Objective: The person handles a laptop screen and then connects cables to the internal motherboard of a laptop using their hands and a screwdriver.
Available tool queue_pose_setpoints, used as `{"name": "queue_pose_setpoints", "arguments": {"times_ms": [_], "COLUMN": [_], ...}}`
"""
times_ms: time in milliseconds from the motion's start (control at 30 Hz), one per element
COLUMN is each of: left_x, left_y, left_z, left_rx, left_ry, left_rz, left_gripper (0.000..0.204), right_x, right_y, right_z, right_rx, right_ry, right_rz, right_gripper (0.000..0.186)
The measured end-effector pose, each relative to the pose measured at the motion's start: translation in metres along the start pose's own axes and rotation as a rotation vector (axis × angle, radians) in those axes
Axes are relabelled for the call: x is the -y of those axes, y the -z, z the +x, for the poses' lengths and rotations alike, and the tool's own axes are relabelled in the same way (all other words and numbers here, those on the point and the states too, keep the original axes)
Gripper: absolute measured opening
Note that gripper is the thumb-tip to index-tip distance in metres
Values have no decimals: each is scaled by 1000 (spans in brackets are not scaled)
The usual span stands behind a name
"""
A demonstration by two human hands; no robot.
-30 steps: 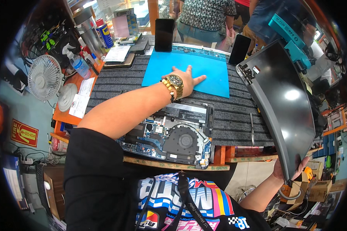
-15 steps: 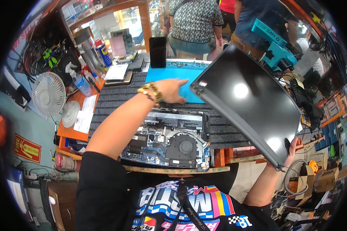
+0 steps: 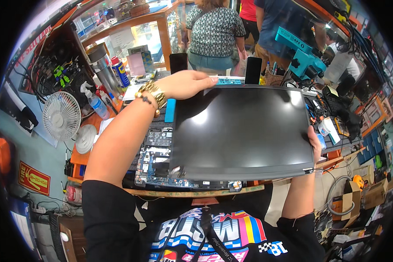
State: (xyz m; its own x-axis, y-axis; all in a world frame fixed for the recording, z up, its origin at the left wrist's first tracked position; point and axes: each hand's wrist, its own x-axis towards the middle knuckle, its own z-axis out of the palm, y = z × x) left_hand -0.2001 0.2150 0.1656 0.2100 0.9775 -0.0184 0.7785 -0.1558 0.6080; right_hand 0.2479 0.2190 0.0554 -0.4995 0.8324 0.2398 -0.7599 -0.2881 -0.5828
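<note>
A dark panel [image 3: 242, 131] is filling the middle of the frame, hiding most of the opened laptop [image 3: 155, 159] lying beneath it at lower centre; only the circuit boards on its left are showing. The right hand [image 3: 314, 144] is clamping the panel's right edge, fingers hidden behind it. The left hand [image 3: 185, 84] is closing on its upper left corner. At left, a fan [image 3: 61, 115] is standing, bottles [image 3: 105, 83] behind it.

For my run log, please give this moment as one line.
left hand: on far edge of flat black laptop screen panel | right hand: grips right edge | panel: over opened laptop base
</note>
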Motion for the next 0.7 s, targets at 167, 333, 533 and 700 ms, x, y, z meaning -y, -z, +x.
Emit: {"name": "queue_pose_setpoints", "arguments": {"times_ms": [167, 333, 533, 700], "left_x": [8, 56, 71, 98], "left_y": [5, -20, -32, -53], "left_z": [-15, -32, -54, -18], "left_rx": [210, 87, -148, -640], "left_ry": [26, 156, 127, -72], "left_rz": [-118, -533, -916, -904], "left_gripper": [64, 41, 39, 37], "right_x": [-15, -22, -75, -105], "right_y": [-5, -8, -59, -74], "right_z": [23, 62, 67, 126], "right_rx": [103, 202, 68, -57], "right_ry": [-262, -446, -51, 3], "right_rz": [179, 279, 119, -326], "right_gripper": [56, 72, 68, 48]}}
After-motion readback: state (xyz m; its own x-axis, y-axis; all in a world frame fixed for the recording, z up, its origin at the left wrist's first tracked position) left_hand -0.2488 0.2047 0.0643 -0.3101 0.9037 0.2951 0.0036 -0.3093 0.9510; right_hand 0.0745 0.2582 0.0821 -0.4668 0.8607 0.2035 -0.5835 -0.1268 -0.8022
